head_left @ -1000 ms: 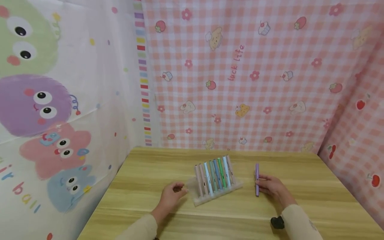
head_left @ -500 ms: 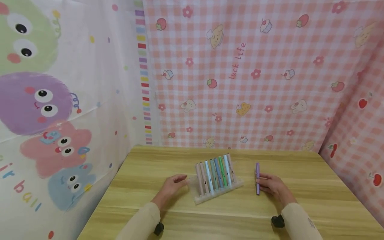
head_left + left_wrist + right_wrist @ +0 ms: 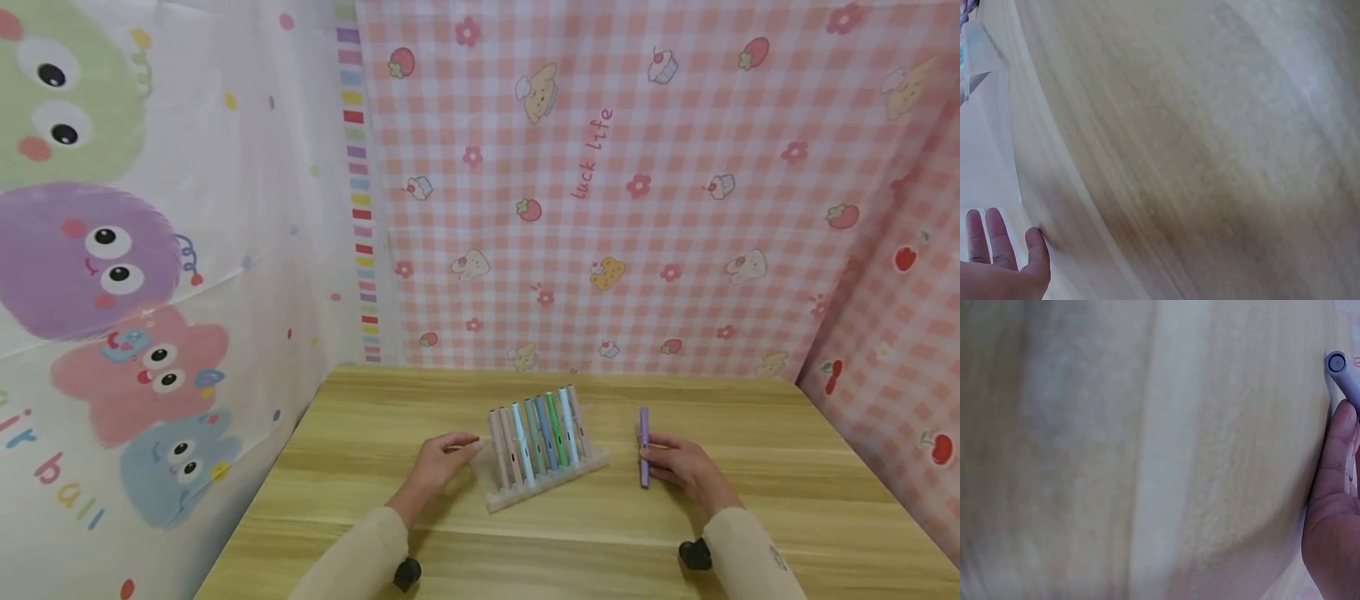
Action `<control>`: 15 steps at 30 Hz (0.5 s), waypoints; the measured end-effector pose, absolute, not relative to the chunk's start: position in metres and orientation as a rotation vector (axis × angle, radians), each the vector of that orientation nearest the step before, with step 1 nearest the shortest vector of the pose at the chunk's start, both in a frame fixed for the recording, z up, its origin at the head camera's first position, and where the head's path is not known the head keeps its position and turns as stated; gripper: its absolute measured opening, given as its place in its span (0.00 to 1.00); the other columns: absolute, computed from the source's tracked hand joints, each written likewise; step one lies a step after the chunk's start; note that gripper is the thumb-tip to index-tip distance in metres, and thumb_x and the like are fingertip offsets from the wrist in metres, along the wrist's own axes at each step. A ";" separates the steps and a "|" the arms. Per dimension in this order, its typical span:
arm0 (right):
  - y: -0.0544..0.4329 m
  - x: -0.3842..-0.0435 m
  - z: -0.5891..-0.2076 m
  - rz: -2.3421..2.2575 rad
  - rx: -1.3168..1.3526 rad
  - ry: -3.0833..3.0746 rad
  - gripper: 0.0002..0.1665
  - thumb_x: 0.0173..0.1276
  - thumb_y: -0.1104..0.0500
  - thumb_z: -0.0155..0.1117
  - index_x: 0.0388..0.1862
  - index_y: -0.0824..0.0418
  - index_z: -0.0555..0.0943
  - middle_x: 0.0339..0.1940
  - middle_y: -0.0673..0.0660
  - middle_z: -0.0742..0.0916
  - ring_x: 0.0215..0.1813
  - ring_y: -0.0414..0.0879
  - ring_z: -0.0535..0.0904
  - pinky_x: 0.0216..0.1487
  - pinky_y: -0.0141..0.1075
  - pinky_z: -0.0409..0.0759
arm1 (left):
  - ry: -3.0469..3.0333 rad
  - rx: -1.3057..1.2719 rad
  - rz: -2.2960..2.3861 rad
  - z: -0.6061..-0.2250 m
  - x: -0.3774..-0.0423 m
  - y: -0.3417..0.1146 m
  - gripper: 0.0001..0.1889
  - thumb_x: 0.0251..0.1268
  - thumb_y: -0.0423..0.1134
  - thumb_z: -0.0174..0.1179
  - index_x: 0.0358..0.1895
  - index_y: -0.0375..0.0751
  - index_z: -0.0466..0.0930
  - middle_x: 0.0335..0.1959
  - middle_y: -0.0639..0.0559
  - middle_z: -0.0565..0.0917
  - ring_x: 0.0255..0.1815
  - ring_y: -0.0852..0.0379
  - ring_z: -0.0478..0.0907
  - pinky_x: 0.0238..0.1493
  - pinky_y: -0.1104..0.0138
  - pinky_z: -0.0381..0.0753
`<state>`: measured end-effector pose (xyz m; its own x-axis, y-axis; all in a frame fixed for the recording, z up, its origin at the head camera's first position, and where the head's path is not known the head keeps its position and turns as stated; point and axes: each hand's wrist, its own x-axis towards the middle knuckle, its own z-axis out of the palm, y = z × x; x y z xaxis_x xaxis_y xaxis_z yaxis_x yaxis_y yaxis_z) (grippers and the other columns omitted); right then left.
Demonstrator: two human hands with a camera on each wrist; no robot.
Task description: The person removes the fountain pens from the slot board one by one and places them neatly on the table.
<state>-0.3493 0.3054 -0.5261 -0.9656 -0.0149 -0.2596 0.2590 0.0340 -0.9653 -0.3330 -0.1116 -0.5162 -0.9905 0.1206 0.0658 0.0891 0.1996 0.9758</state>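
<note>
A clear plastic pen stand (image 3: 549, 482) holds a row of several pens (image 3: 538, 440) in mauve, light blue, grey-green, blue and green, leaning back. My left hand (image 3: 438, 467) is beside the stand's left end, its fingers extended and holding nothing. In the left wrist view, the fingertips (image 3: 997, 219) come close to the edge of the stand's translucent panel (image 3: 988, 150); whether they touch it is hard to tell. To the right of the stand, my right hand (image 3: 686, 468) pinches a purple pen (image 3: 644, 450) between thumb and fingers. The pen's round end (image 3: 1337, 362) shows in the right wrist view.
The wood-grain table (image 3: 540, 550) stretches around the stand. A pink checked cloth (image 3: 600, 233) hangs behind it, and a white cartoon-printed cloth (image 3: 285, 208) is at the left. Dark camera pieces (image 3: 407, 573) sit at both wrists.
My left hand has moved forward and slightly right along the stand's left end, and its curled fingers have straightened. The right hand keeps the purple pen in nearly the same place.
</note>
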 end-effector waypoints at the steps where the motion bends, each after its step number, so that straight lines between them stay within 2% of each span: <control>1: 0.305 -0.349 -0.526 -2.034 0.255 2.109 0.38 0.69 0.68 0.65 0.72 0.80 0.58 0.37 0.51 0.87 0.38 0.40 0.83 0.43 0.34 0.83 | 2.414 0.211 1.960 -0.517 -0.333 -0.111 0.18 0.68 0.46 0.66 0.52 0.35 0.85 0.50 0.44 0.84 0.50 0.51 0.80 0.52 0.56 0.79; 6: 0.305 -0.351 -0.524 -2.039 0.261 2.092 0.38 0.69 0.68 0.65 0.71 0.81 0.59 0.37 0.51 0.87 0.37 0.40 0.83 0.42 0.34 0.83 | 2.401 0.207 1.972 -0.518 -0.334 -0.111 0.17 0.68 0.46 0.65 0.51 0.36 0.86 0.50 0.44 0.84 0.50 0.51 0.80 0.52 0.56 0.79; 15: 0.307 -0.350 -0.523 -2.016 0.275 2.100 0.39 0.68 0.67 0.67 0.71 0.78 0.61 0.37 0.51 0.87 0.38 0.41 0.84 0.42 0.35 0.83 | 2.389 0.182 1.938 -0.509 -0.326 -0.111 0.20 0.70 0.47 0.64 0.53 0.34 0.84 0.53 0.41 0.83 0.54 0.45 0.79 0.55 0.50 0.78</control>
